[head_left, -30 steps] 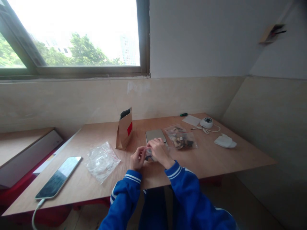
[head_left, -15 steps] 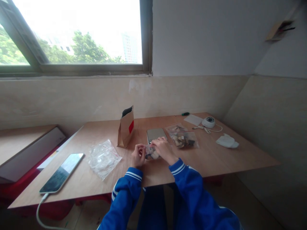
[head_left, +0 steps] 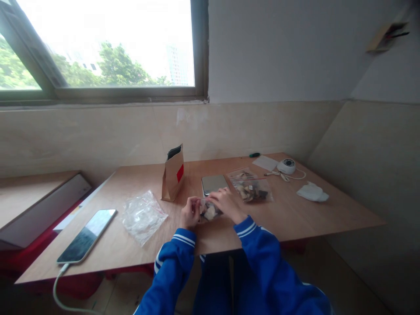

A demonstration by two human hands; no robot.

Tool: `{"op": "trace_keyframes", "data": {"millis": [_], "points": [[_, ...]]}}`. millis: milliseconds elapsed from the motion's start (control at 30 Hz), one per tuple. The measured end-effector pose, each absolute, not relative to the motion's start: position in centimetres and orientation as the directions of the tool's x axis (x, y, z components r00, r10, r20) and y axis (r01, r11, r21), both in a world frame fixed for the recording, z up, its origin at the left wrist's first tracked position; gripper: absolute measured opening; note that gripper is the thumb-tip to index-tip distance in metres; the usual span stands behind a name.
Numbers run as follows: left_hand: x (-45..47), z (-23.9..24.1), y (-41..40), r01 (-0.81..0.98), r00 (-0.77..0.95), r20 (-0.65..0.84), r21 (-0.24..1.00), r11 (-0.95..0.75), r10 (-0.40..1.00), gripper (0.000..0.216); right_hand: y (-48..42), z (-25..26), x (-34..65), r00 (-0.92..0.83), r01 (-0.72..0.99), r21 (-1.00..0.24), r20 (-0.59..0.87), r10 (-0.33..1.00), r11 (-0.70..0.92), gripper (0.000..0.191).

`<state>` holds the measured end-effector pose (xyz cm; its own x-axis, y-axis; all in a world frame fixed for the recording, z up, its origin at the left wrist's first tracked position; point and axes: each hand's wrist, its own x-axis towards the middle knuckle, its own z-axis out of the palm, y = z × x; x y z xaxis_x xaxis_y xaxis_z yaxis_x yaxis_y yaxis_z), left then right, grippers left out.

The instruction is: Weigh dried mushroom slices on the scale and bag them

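Near the table's front edge, both hands grip a small clear zip bag (head_left: 210,212) with pale and dark dried pieces inside. My left hand (head_left: 190,213) pinches the bag's left top corner. Fingers of my right hand (head_left: 226,204) are closed on the top seam toward the right. Just beyond the hands lies a flat scale (head_left: 214,181) with a shiny plate, its near side partly hidden by my right hand. Right of it, a filled zip bag (head_left: 252,191) overlaps another filled zip bag (head_left: 242,173) behind it.
A brown paper pouch (head_left: 173,173) with a red label stands behind my left hand. Clear plastic bags (head_left: 144,217) and a phone (head_left: 88,236) on a cable lie left. At right are a white camera (head_left: 286,166), white paper (head_left: 265,163), a crumpled tissue (head_left: 313,192) and a green-handled tool (head_left: 254,155).
My right hand's fingers have slid slightly right along the bag's top, and more of the contents shows. The view has shifted a little.
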<state>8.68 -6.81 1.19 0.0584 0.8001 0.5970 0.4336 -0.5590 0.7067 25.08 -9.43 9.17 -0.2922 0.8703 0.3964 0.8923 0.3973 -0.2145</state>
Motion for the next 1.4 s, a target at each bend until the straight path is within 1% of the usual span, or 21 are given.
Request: {"op": "trace_keyframes", "data": {"millis": [67,133,200,333,433,500,600,667,733,867,967,1067,1167,1267,1333,1400], "points": [[8.7,1.3,-6.8,0.435,0.045,0.598,0.709,-0.555,0.800,0.016,-9.4,9.3,25.6,-0.276,0.907,-0.201,0.381,0.882,0.371,0.025],[8.8,1.3,-6.8,0.420,0.052,0.601,0.711,-0.563,0.798,0.016,-9.4,9.2,25.7,-0.258,0.916,-0.187,0.405,0.877,0.356,0.024],[8.8,1.2,-6.7,0.399,0.049,0.603,0.719,-0.569,0.796,0.016,-9.3,8.9,25.5,-0.251,0.912,-0.188,0.446,0.859,0.364,0.023],[8.8,1.0,-6.4,0.390,-0.020,0.614,0.731,-0.559,0.789,0.017,-9.1,8.4,24.9,-0.267,0.889,-0.203,0.498,0.825,0.410,0.021],[8.6,0.8,-6.3,0.419,-0.070,0.615,0.733,-0.536,0.785,0.017,-8.9,8.1,25.3,-0.285,0.867,-0.232,0.494,0.821,0.441,0.018],[8.6,0.8,-6.3,0.435,-0.096,0.613,0.734,-0.520,0.784,0.017,-8.8,8.0,25.9,-0.289,0.862,-0.254,0.466,0.837,0.439,0.018],[8.7,0.7,-6.3,0.432,-0.062,0.608,0.731,-0.528,0.791,0.017,-8.9,7.9,26.7,-0.238,0.892,-0.255,0.436,0.868,0.373,0.022],[8.7,0.7,-6.4,0.417,-0.013,0.603,0.728,-0.544,0.798,0.016,-9.0,8.0,26.9,-0.195,0.907,-0.253,0.454,0.870,0.336,0.023],[8.8,0.6,-6.4,0.413,-0.007,0.601,0.730,-0.545,0.799,0.017,-9.2,7.9,26.8,-0.167,0.910,-0.260,0.483,0.859,0.323,0.024],[8.7,0.5,-6.2,0.428,-0.058,0.599,0.738,-0.522,0.799,0.018,-9.1,7.6,26.7,-0.189,0.887,-0.288,0.485,0.854,0.360,0.023],[8.6,0.5,-6.2,0.432,-0.061,0.601,0.736,-0.522,0.797,0.019,-8.7,7.4,27.7,-0.204,0.841,-0.361,0.480,0.853,0.404,0.016],[8.6,0.7,-6.3,0.444,-0.063,0.598,0.734,-0.514,0.799,0.019,-8.4,7.2,28.8,-0.183,0.820,-0.417,0.458,0.870,0.392,0.014],[8.6,0.9,-6.4,0.440,-0.016,0.581,0.735,-0.516,0.814,0.018,-8.6,7.3,29.3,-0.181,0.832,-0.406,0.447,0.876,0.379,0.020],[8.7,0.9,-6.5,0.413,0.026,0.579,0.736,-0.536,0.815,0.017,-8.9,7.2,29.0,-0.138,0.853,-0.381,0.497,0.857,0.358,0.020],[8.7,0.8,-6.4,0.400,0.005,0.585,0.742,-0.538,0.811,0.017,-9.2,7.2,28.7,-0.129,0.855,-0.371,0.521,0.844,0.361,0.020],[8.6,0.9,-6.4,0.397,-0.034,0.592,0.747,-0.533,0.805,0.018,-9.3,7.0,28.7,-0.139,0.836,-0.391,0.528,0.838,0.385,0.014]]}}
